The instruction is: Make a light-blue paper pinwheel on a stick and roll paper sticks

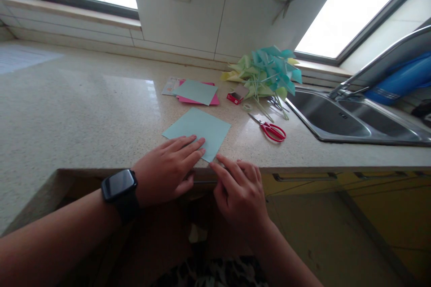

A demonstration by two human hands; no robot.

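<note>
Our left hand (168,170) lies flat, fingers together and extended, pressing the near part of a pale blue square sheet of paper (198,132); a black smartwatch (119,186) sits on its wrist. Our right hand (239,188) is loosely curled with the index finger extended, its tip touching the sheet's nearest corner; it grips nothing. The sheet lies turned like a diamond on the speckled beige stone worktop (84,112), its near corner right at the worktop's front edge, where both hands overhang the edge.

Beyond the sheet, well apart from it, we see a small stack of loose papers, blue over pink (197,92), and beside that a small red box (235,96). Red-handled scissors (271,129) lie to the right of the sheet, near but not touching it. Behind them rests a heap of green, blue and yellow paper pinwheels on sticks (266,74).

The one container is a stainless steel sink (316,119) set into the worktop at the right, just beside the pinwheels, with a metal tap (380,60) arching over it; its basin, as far as we can see, holds nothing, and a blue object (400,78) lies behind it.

To the left of the hands the worktop runs bare to the tiled wall (188,18) and the window ledge (67,13).
</note>
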